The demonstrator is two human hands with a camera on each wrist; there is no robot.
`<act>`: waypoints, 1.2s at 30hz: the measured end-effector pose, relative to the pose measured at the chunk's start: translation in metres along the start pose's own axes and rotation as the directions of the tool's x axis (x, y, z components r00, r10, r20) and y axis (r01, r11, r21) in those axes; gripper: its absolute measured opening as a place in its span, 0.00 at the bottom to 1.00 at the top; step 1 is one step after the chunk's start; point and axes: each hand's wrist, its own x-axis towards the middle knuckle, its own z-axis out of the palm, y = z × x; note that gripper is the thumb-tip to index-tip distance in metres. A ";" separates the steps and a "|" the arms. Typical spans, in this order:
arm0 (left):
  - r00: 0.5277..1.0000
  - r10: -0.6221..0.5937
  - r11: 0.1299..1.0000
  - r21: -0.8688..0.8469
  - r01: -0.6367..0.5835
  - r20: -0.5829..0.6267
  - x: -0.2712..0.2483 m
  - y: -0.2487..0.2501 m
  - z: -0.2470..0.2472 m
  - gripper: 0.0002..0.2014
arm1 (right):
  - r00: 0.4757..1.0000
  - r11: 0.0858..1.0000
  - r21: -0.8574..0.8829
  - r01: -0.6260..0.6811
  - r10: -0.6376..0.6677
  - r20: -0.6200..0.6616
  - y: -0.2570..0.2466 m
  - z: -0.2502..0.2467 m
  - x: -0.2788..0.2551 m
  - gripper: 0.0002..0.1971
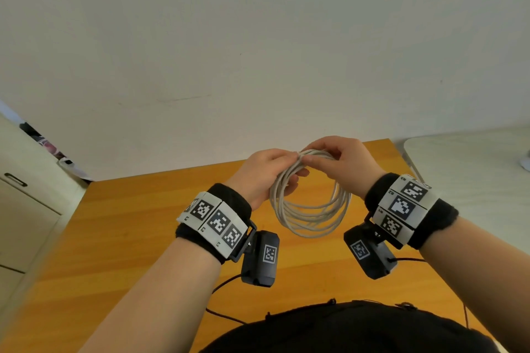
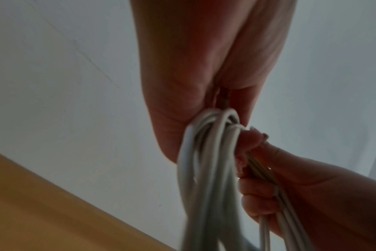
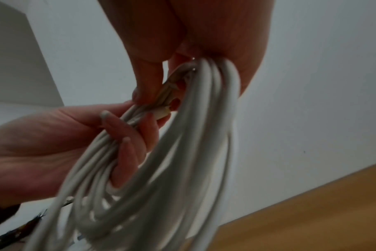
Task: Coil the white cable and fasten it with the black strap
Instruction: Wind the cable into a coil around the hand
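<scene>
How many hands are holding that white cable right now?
2. The left hand grips the left side of the white cable coil near its top; the right hand pinches the top of the same coil, close beside it, above the wooden table.

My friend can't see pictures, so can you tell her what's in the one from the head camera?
Two hands hold up a coiled white cable above an orange wooden table: the left hand grips its upper left side, and the right hand pinches its top. Both wrists wear black bands with black-and-white square markers, and a plain white wall fills the background.
</scene>
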 end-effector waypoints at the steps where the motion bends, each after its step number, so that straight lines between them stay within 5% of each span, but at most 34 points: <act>1: 1.000 0.010 1.000 0.018 -0.010 -0.022 0.001 -0.001 -0.001 0.10 | 1.000 1.000 0.024 -0.007 0.007 -0.011 0.001 0.002 0.000 0.08; 6: 0.998 0.056 0.994 0.094 -0.054 -0.021 0.003 -0.007 -0.008 0.07 | 0.996 0.998 0.064 -0.022 0.028 -0.086 0.006 0.012 -0.003 0.05; 10: 0.995 0.094 0.988 0.120 -0.097 0.032 0.003 -0.018 -0.015 0.16 | 0.990 0.994 0.101 -0.052 0.065 -0.127 0.011 0.016 -0.002 0.05; 17: 0.971 0.227 0.838 0.523 -0.155 -0.076 0.008 -0.040 -0.020 0.17 | 0.960 0.951 0.175 -0.254 0.270 -0.076 0.022 0.035 -0.003 0.15; 21: 0.960 0.246 0.786 0.607 -0.118 -0.131 0.010 -0.058 -0.024 0.15 | 0.942 0.927 0.169 -0.336 0.332 0.053 0.032 0.049 -0.010 0.10; 28: 0.985 0.113 0.781 0.625 -0.006 -0.131 0.010 -0.082 -0.029 0.07 | 0.896 0.886 0.170 -0.431 0.400 0.192 0.049 0.067 -0.021 0.10; 36: 0.977 -0.184 0.931 0.301 0.209 -0.109 0.005 -0.101 -0.037 0.10 | 0.875 0.853 0.219 -0.474 0.428 0.226 0.067 0.079 -0.031 0.04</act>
